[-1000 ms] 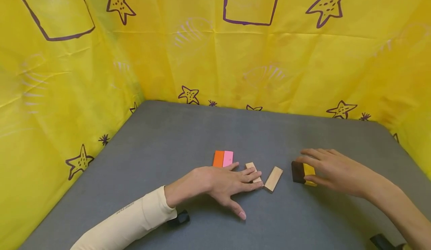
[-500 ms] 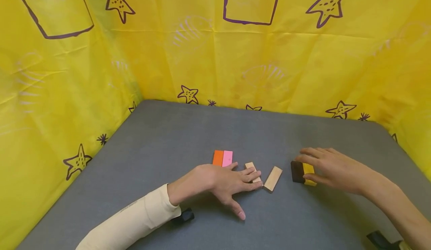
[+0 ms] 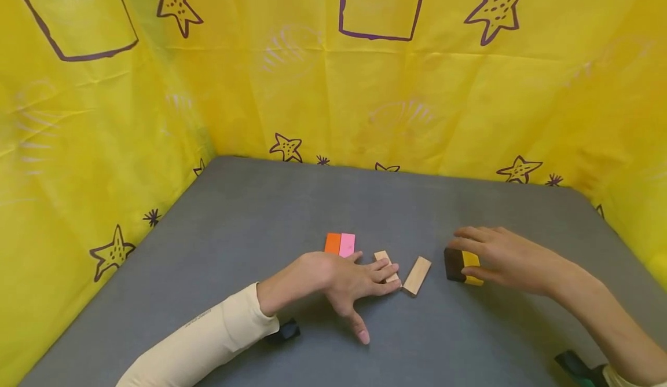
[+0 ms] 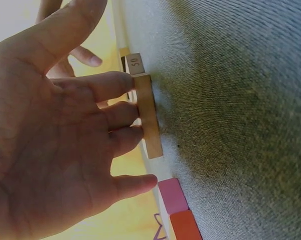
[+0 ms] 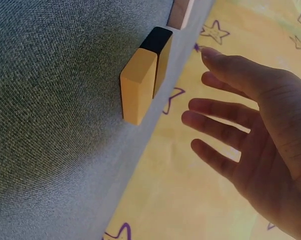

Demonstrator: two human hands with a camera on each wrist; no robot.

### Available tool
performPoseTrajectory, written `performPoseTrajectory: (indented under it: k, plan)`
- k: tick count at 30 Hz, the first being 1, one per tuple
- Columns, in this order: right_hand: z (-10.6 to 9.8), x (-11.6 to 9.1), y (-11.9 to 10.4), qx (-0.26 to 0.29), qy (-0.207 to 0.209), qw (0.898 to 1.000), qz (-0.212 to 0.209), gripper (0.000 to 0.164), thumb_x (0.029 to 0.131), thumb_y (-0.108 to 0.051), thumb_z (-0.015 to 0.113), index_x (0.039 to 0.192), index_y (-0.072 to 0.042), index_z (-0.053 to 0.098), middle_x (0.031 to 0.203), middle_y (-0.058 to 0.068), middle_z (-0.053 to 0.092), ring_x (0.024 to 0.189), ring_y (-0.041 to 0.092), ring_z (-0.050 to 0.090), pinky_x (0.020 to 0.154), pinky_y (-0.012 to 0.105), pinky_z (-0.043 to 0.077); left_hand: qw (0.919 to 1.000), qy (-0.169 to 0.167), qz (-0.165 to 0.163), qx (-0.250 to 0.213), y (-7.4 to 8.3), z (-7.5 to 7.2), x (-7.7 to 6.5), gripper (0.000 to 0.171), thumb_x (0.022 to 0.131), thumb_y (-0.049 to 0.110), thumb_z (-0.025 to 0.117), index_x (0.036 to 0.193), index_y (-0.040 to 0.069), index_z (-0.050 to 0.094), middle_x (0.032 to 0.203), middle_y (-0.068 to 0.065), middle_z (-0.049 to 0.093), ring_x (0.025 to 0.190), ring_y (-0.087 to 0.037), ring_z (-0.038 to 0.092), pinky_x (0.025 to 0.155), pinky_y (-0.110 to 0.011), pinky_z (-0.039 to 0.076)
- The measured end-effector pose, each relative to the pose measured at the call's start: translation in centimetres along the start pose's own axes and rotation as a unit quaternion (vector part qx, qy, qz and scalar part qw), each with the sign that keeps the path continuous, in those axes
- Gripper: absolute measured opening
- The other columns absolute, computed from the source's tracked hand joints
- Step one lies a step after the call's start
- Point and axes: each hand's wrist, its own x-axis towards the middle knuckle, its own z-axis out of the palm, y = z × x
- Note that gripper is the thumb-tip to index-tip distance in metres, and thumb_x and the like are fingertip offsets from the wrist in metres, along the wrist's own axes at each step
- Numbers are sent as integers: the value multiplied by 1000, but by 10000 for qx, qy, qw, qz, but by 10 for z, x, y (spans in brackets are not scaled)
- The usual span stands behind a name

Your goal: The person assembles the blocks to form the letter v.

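Observation:
My left hand (image 3: 346, 283) spreads its fingers, with the middle ones resting on a plain wooden block (image 3: 381, 255). Its little finger reaches close to a pink block (image 3: 347, 244), which lies flush against an orange block (image 3: 332, 242). Just right of those fingertips lies a second plain wooden block (image 3: 417, 276), at an angle; its end bears a printed number (image 4: 135, 63) in the left wrist view. My right hand (image 3: 510, 262) hovers by a yellow block (image 5: 139, 85) and a black block (image 5: 158, 40) set side by side. The right wrist view shows its fingers apart from both.
Grey cloth covers the table (image 3: 271, 201). Yellow curtains (image 3: 312, 86) printed with purple stars and fish hang at the back and both sides. A black wrist strap piece (image 3: 288, 330) shows under the left sleeve (image 3: 208, 335).
The whole head view has shifted slightly, so everything sits a little further left. Both hands keep nearly the same places, and no block has visibly moved on the table.

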Motion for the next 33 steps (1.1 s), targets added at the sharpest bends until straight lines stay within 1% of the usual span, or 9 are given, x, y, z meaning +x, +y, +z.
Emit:
performPoseTrajectory:
  k: [4,11,18,21,26,28,33]
  plan:
    - [3,1,-2,59,-95,9999,23,48,91,-32,82,134,-17,68,137,11,67,121,36,68,98,62,54,10000,20,69,-37,0,3,-1,113,88,72,68,169,28,4,178,5,-12,166,-15,-10,133,-57,6]
    - [7,6,-4,127,-156,9998,-33,49,89,-30,83,133,-14,68,137,13,67,121,38,67,99,63,53,9998,108,113,79,-1,3,-2,115,87,71,69,170,25,4,178,3,-12,166,-18,-11,133,-58,2]
    - [13,12,-2,267,-386,9989,-53,50,87,-31,85,132,-16,69,136,11,67,119,36,68,98,62,53,9999,55,104,30,-3,1,-5,115,87,69,71,170,25,3,178,3,-12,166,-18,-10,133,-58,1]
    - [16,14,-2,319,-438,9985,-116,49,87,-30,85,132,-16,69,135,9,68,117,33,69,98,60,54,9999,41,93,38,-3,1,-5,116,87,69,71,170,26,3,178,3,-12,166,-18,-11,133,-57,1]
    - [21,16,-1,396,-554,9975,-191,49,87,-25,85,132,-15,69,133,8,68,116,33,69,97,60,55,9999,40,81,96,-3,1,-4,116,87,70,71,170,25,3,178,3,-13,166,-17,-10,133,-57,1]
    - [23,16,-1,400,-552,9975,-211,48,87,-24,86,131,-14,70,132,9,68,116,34,68,97,60,54,9999,48,82,124,-3,1,-3,116,87,70,71,170,26,3,178,3,-13,166,-17,-10,133,-57,2]
    - [25,15,-1,282,-447,9982,-285,45,86,-23,87,127,-12,72,129,9,68,113,32,69,95,57,56,9999,42,99,73,-3,2,-1,116,87,70,71,170,26,3,178,4,-13,166,-17,-11,133,-57,2]
